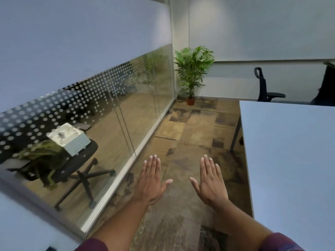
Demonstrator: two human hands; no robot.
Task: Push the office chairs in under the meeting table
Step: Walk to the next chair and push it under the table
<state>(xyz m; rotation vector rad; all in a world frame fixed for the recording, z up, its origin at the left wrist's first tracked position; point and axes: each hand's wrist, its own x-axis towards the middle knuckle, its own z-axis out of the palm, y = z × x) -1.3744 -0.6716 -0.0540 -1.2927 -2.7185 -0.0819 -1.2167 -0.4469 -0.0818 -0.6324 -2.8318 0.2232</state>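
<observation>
The pale grey meeting table [290, 151] fills the right side of the head view, its corner at upper centre-right. A black office chair [264, 87] stands beyond the table's far edge, only its backrest and one armrest showing. A second dark chair back [329, 84] shows at the far right edge. My left hand [151, 180] and my right hand [211, 182] are held out flat, palms down, fingers together and thumbs spread, over the carpet in the aisle. Both hands hold nothing and touch nothing.
A glass partition [126, 105] with a dotted frosted band runs along the left of the aisle. Behind the glass stands another black chair [79, 167] carrying a white box and green cloth. A potted palm [192, 73] stands in the far corner. Patterned brown carpet [190, 134] covers the aisle.
</observation>
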